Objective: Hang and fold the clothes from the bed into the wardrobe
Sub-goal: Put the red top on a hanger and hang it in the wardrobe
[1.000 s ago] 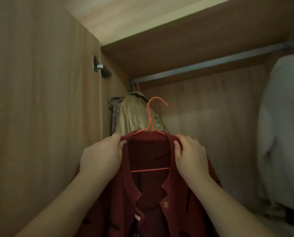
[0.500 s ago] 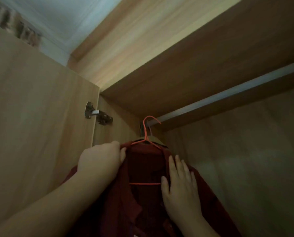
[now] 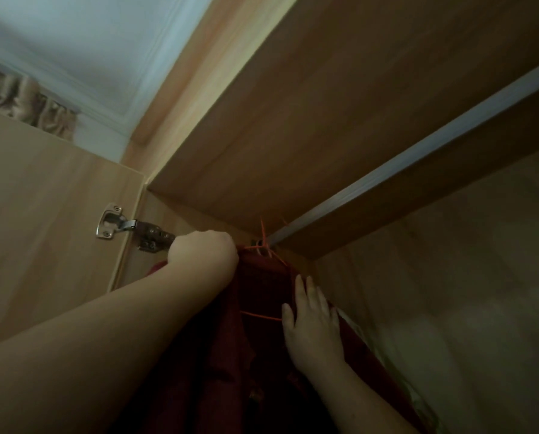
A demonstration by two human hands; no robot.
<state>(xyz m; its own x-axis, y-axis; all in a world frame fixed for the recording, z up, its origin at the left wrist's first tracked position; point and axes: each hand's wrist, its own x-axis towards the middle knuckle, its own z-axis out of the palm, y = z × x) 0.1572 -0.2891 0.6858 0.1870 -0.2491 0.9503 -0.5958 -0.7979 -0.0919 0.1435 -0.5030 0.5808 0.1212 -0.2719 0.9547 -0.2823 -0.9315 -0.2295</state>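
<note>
Your left hand [image 3: 204, 253] grips the red cardigan's [image 3: 261, 289] shoulder by the orange hanger [image 3: 263, 242] at the rail [image 3: 403, 161]; your right hand [image 3: 312, 324] lies flat on it.

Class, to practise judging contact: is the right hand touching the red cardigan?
Touching. The head view shows the right hand lying flat against the red cardigan, with no gap between them.

A dark red garment [image 3: 261, 286] hangs on an orange hanger [image 3: 263, 317] beneath a silver-grey rail [image 3: 418, 145] in a light wood-grain wardrobe [image 3: 324, 104].
</note>
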